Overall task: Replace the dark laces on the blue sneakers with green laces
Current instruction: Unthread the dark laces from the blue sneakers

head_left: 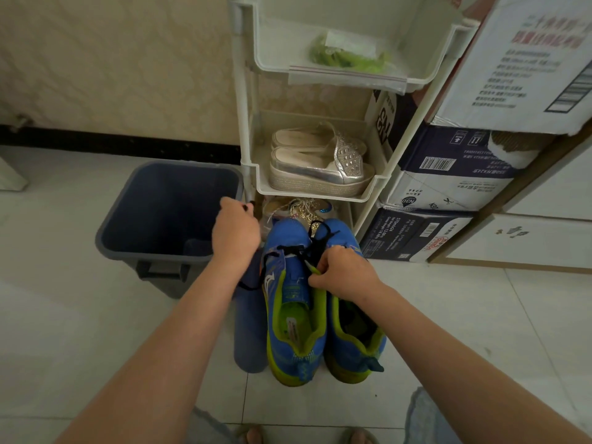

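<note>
Two blue sneakers with lime-green lining stand side by side on the floor, the left sneaker (290, 302) and the right sneaker (352, 341). A dark lace (293, 249) runs loosely across the left sneaker's eyelets and trails off its left side. My left hand (235, 232) is raised left of the toes, pinching the end of the dark lace. My right hand (344, 274) grips the left sneaker's green tongue between the two shoes. Green laces (349, 57) lie in a clear zip bag on the rack's top shelf.
A white plastic rack (246, 123) stands right behind the sneakers, with silver platform shoes (320, 165) on its middle shelf. A dark blue bin (169, 213) sits to the left. Stacked cardboard boxes (448, 187) stand to the right. My feet show at the bottom edge.
</note>
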### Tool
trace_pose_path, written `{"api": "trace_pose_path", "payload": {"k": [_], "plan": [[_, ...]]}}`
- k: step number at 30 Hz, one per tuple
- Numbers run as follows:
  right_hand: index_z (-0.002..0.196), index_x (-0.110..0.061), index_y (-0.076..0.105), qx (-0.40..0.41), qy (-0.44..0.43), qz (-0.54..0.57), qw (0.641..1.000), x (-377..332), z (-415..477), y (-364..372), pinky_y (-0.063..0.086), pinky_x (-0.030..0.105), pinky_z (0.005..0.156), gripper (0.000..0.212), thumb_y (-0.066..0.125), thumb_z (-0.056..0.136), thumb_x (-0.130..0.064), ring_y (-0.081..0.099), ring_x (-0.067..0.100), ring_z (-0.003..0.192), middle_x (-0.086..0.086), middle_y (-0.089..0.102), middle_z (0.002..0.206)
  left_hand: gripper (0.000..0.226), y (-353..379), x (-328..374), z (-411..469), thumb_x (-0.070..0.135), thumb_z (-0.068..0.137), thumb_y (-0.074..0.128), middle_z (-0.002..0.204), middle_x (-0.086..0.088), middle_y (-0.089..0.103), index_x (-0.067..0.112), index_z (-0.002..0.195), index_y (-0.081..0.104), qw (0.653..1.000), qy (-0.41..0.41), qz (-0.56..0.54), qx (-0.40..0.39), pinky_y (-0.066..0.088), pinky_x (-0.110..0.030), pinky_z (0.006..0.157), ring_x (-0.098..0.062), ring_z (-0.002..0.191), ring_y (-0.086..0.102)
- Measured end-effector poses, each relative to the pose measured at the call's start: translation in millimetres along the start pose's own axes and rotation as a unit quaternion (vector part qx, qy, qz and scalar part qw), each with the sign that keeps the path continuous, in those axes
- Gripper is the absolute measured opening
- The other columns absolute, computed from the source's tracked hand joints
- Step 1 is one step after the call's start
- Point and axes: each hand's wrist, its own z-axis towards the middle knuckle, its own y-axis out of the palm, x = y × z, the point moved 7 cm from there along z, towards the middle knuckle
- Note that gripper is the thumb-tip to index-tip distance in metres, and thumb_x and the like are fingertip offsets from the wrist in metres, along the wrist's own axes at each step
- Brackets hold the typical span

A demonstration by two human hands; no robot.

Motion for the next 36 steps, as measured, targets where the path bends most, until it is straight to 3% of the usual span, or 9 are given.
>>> {"api": "trace_pose_path", "payload": {"k": [6, 12, 16, 19, 22, 25, 28, 32, 36], "plan": [[0.093, -0.006, 0.064, -0.008, -0.005, -0.026, 1.0, -3.2, 0.8, 1.6, 0.041, 0.029, 0.066, 0.03, 0.066, 0.082, -0.034, 0.057, 0.021, 0.084, 0.006, 0.059, 0.085, 0.028, 38.6, -16.3, -9.9, 0.013, 0.094, 0.051, 0.127, -0.017, 0.049, 0.005, 0.12, 0.055, 0.962, 0.012, 0.223, -0.157, 0.045, -0.039, 0.091, -0.032, 0.11, 0.054], [0.091, -0.007, 0.067, 0.063, -0.02, -0.009, 0.998, -6.7, 3.1, -4.6, 0.047, 0.031, 0.071, 0.033, 0.059, 0.089, -0.039, 0.061, 0.022, 0.088, 0.008, 0.068, 0.089, 0.027, 32.8, -1.1, -7.1, 0.035, 0.093, 0.055, 0.124, -0.008, 0.054, 0.022, 0.115, 0.064, 0.924, 0.091, 0.362, -0.088, 0.027, -0.042, 0.102, -0.03, 0.122, 0.036], [0.098, -0.019, 0.067, 0.189, -0.078, 0.072, 0.976, -18.5, 12.5, -22.8, 0.041, 0.032, 0.08, 0.013, 0.059, 0.09, -0.026, 0.05, 0.02, 0.099, -0.001, 0.063, 0.092, 0.052, 50.1, -15.3, -10.2, 0.055, 0.082, 0.061, 0.104, -0.011, 0.066, 0.009, 0.107, 0.064, 0.94, 0.036, 0.273, -0.201, 0.05, -0.037, 0.086, -0.026, 0.096, 0.063], [0.109, -0.025, 0.068, 0.162, -0.127, 0.014, 0.978, -37.2, 25.4, -13.5, 0.035, 0.032, 0.093, 0.022, 0.057, 0.09, -0.02, 0.041, 0.022, 0.109, 0.001, 0.06, 0.107, 0.063, 51.7, -19.7, -20.1, 0.056, 0.071, 0.073, 0.106, -0.013, 0.064, 0.008, 0.109, 0.059, 0.927, 0.018, 0.284, -0.242, 0.055, -0.039, 0.085, -0.027, 0.095, 0.066], [0.115, -0.026, 0.067, 0.12, -0.118, -0.053, 0.984, -44.8, 34.2, 5.1, 0.029, 0.033, 0.097, 0.027, 0.054, 0.092, -0.021, 0.035, 0.027, 0.118, 0.004, 0.054, 0.121, 0.043, 50.8, -23.2, -22.5, 0.039, 0.078, 0.071, 0.098, -0.013, 0.065, 0.005, 0.101, 0.059, 0.93, 0.013, 0.264, -0.255, 0.057, -0.037, 0.078, -0.026, 0.09, 0.066], [0.115, -0.024, 0.066, 0.131, -0.106, -0.096, 0.981, -44.2, 35.1, 12.0, 0.028, 0.034, 0.099, 0.026, 0.054, 0.093, -0.022, 0.033, 0.029, 0.12, 0.006, 0.052, 0.124, 0.027, 50.5, -23.9, -22.5, 0.028, 0.083, 0.067, 0.067, -0.004, 0.054, 0.008, 0.074, 0.051, 0.933, 0.015, 0.243, -0.265, 0.043, -0.021, 0.044, -0.019, 0.064, 0.059], [0.113, -0.023, 0.065, 0.146, -0.117, -0.136, 0.973, -46.9, 35.3, 12.2, 0.029, 0.034, 0.097, 0.024, 0.054, 0.092, -0.029, 0.033, 0.028, 0.119, 0.005, 0.053, 0.121, 0.03, 51.9, -27.8, -19.5, 0.025, 0.085, 0.067, 0.056, -0.001, 0.052, 0.011, 0.067, 0.047, 0.94, 0.0, 0.208, -0.271, 0.032, -0.012, 0.029, -0.005, 0.048, 0.054], [0.107, -0.017, 0.064, 0.163, -0.13, -0.15, 0.966, -51.8, 33.5, 12.8, 0.031, 0.034, 0.093, 0.02, 0.051, 0.094, -0.022, 0.038, 0.026, 0.115, 0.005, 0.056, 0.115, 0.025, 52.7, -29.1, -18.8, 0.025, 0.085, 0.067, 0.059, -0.001, 0.051, 0.006, 0.076, 0.054, 0.939, 0.007, 0.208, -0.272, 0.034, -0.013, 0.032, -0.01, 0.054, 0.058], [0.096, -0.001, 0.061, 0.257, 0.042, 0.109, 0.959, -4.2, 37.9, -12.6, 0.043, 0.039, 0.083, 0.014, 0.051, 0.091, -0.009, 0.051, 0.033, 0.103, 0.017, 0.062, 0.1, 0.025, 52.3, -34.6, -18.4, 0.023, 0.087, 0.063, 0.069, -0.006, 0.059, 0.0, 0.094, 0.06, 0.939, -0.006, 0.194, -0.283, 0.056, -0.024, 0.059, -0.02, 0.074, 0.07]]}}
